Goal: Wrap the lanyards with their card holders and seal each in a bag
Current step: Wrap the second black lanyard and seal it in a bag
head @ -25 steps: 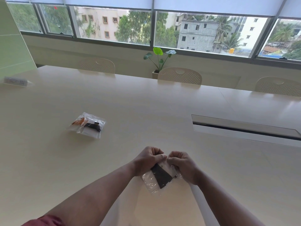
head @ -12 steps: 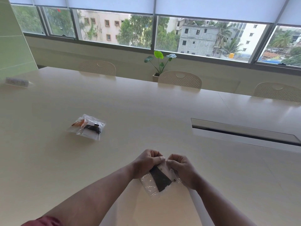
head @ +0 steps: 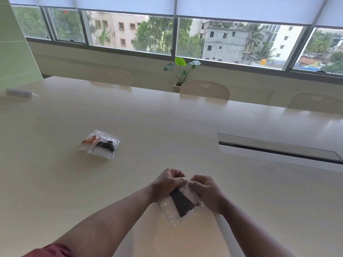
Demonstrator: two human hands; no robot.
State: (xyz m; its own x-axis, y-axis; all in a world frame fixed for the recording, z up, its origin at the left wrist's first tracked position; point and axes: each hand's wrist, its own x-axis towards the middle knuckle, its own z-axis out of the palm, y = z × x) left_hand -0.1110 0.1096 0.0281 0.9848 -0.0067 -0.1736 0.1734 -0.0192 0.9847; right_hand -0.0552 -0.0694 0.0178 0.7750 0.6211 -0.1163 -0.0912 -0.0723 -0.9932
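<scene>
Both hands were clamped on the top edge of a small clear plastic zip bag (head: 175, 210) w/ a black wrapped lanyard and white card holder (head: 181, 202) inside. Left hand (head: 168, 182) and right hand (head: 206, 191) sat knuckle to knuckle, fingers curled over the bag's mouth, bag held just above the pale cream table (head: 185, 136) near the person's edge. Looked like the seal step, prob. mid-press; the strip itself was hidden under the fingers, so can't tell if it was closed.

Risks, as judgement:
- Seal only partly pressed: thin film bunches under curled fingers, so a gap could stay and the bag pop open.
- Lanyard bulk sat high, close to the mouth; it could catch in the strip and block closure.
- Slick plastic: a loose pinch and the bag drops or twists.

Room: plenty. Open tabletop all round the hands. Two finished clear bags, one w/ an orange lanyard (head: 99, 143), lay well apart to the far left. A long recessed cable slot (head: 274, 147) ran to the right, well clear. A small clear packet (head: 18, 94) sat at the far left edge.
</scene>
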